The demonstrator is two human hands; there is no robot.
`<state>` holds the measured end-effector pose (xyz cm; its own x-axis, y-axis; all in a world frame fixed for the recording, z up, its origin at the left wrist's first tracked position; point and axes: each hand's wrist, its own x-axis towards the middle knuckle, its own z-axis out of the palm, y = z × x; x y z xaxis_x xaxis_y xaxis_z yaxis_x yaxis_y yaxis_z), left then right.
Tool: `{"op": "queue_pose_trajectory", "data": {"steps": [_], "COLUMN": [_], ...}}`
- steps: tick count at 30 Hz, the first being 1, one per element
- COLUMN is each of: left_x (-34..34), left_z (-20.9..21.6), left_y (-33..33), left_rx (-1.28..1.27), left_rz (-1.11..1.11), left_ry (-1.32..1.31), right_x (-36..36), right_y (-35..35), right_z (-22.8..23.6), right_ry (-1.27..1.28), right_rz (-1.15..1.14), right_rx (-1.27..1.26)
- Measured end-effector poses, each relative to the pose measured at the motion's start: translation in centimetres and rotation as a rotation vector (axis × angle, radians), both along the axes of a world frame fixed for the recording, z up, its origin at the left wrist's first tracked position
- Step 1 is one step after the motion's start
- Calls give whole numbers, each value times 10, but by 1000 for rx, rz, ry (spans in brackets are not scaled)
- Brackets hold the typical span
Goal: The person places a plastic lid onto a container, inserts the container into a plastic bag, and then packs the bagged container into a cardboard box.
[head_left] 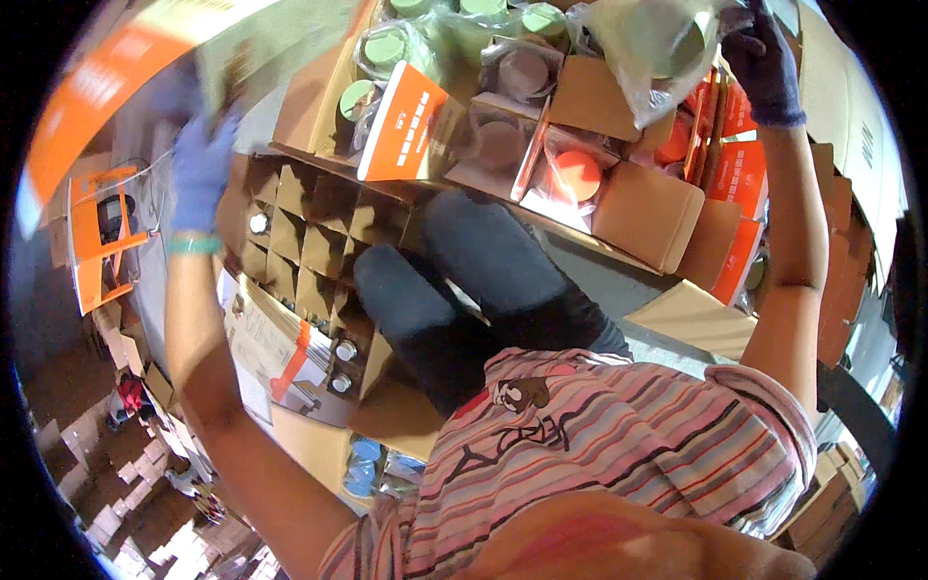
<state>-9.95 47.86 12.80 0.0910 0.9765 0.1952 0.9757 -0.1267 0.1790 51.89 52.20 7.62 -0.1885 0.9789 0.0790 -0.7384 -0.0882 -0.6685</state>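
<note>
a: first entry, the thing by the hands?
b: one clear plastic bag, at one o'clock near the upper rim, crumpled, a greenish shape showing through; it stands above the open carton of lidded jars.

a: right hand?
b: one, blue-purple glove, at two o'clock. fingers bent, at the bag's right edge. whether they pinch the plastic or merely touch it, cannot tell.

a: left hand?
b: one, blue-purple glove, at ten o'clock, green band at the wrist. blurred; finger spread and grip, cannot tell. nearest thing: a large orange-and-white panel, also blurred, just beside its fingers; contact uncertain.

a: next outward?
b: green lids, several, at twelve to eleven o'clock, bagged in plastic. one orange-red lid, between one and two o'clock, in its compartment.

a: outer lots?
b: one divided carton, towards ten o'clock, mostly bare cells. two silvery caps, at eight. blue lids, at seven. one orange frame-like item, at nine.
</note>
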Motion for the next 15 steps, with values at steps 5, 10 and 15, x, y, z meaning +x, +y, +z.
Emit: {"op": "queue_pose_trajectory", "data": {"steps": [5, 10, 15], "left_x": [54, 60, 67], "left_z": [-69, -70, -52], "left_y": [74, 92, 114], "left_rx": [-173, -259, -302], "left_rz": [-315, -537, -479], "left_ry": [270, 348, 366], "right_x": [-4, 14, 57], "right_y": [-38, -55, -45], "right_z": [22, 17, -15], "right_ry": [208, 106, -9], "right_rz": [-159, -161, 223], "right_rx": [-189, -171, 257]}}
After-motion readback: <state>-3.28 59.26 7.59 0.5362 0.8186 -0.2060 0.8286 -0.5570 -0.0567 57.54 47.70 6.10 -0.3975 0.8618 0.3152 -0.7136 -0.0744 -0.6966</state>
